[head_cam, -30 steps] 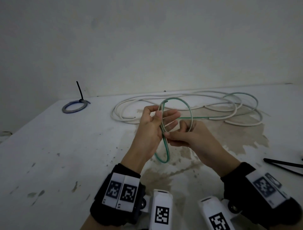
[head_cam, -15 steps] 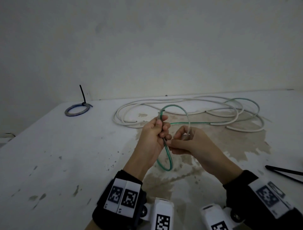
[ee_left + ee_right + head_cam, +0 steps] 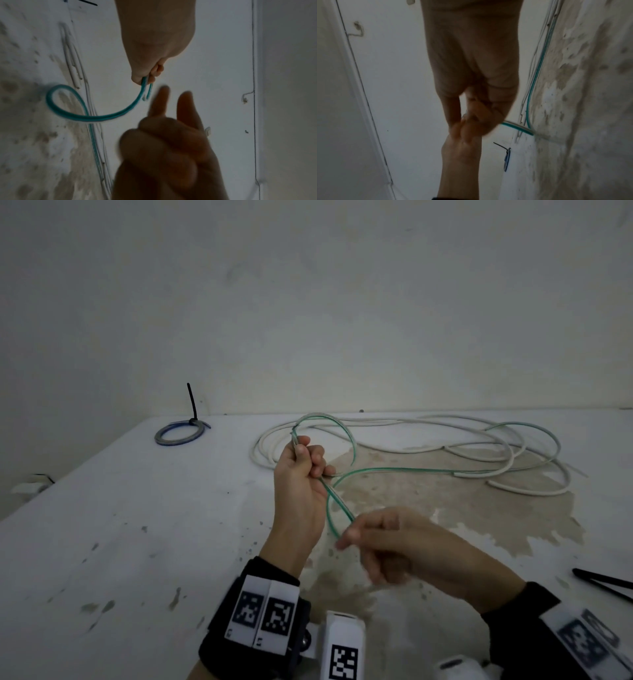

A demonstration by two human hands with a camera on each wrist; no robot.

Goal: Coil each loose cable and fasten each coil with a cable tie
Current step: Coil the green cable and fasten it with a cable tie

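The left hand (image 3: 301,474) is curled round the green cable (image 3: 411,470), pinching its end and the first loop together above the desk (image 3: 137,525). A second ago both hands met at that loop, the right one nipping the strands beside the left; now the right hand (image 3: 387,542) has dropped nearer and to the right, blurred with motion, its thumb and forefinger appearing to run along the strand that hangs from the left fist — whether they truly pinch it or only slide I cannot tell. That reads as drawing out slack for the next turn, so the coil has barely begun: most of the green cable lies slack on the far right of the desk, tangled with the white cable (image 3: 376,426). At far left a blue coil (image 3: 180,435) sits tied already, and spare black cable ties (image 3: 603,580) lie at the near right edge.
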